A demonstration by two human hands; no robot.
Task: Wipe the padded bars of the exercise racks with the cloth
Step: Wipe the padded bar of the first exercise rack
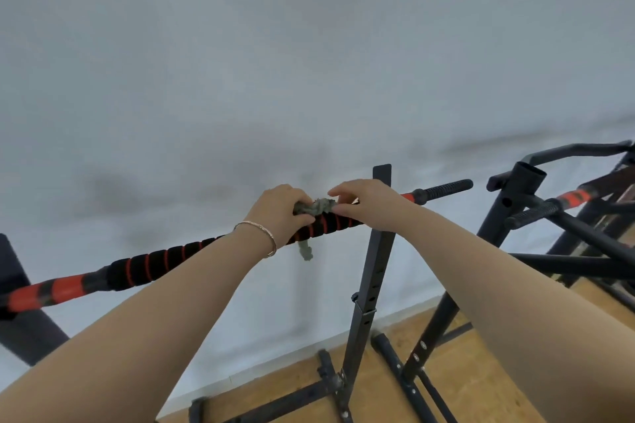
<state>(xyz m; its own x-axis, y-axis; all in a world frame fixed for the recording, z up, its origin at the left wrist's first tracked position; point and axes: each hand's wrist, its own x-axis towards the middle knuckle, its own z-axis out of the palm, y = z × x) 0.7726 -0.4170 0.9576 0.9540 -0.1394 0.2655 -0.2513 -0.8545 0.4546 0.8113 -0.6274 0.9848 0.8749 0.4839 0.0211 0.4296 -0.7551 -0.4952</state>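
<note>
- The padded bar (165,261) is a long round tube sleeved in black foam with thin red stripes spiralling round it. It slants from the lower left of the frame up toward the right of centre.
- At the far left the padding gives way to broader glossy red and black bands.
- The cloth (318,206) is a grey-green, coarse, crumpled rag. It is bunched on top of the bar at the centre of the frame, and a frayed tail hangs below the bar.
- The left hand (280,213) is curled over the bar and grips the bunched cloth against the foam. A thin metal bracelet (264,233) circles its wrist.
- The right hand (364,203) lies over the bar just right of the cloth, with thumb and forefinger pinching the cloth's near edge.
- Past the right hand, the bar's ribbed black end (446,187) sticks out beyond a short red band.
- A black square-section upright post (374,268) with a row of holes stands behind the bar, just under the right hand.
- A second rack (515,203) of black tubes fills the right edge and carries its own red-banded bar.
- Behind is a pale grey wall (309,45). Below it is a wooden floor (481,354), where the racks' bolted base rails rest.
</note>
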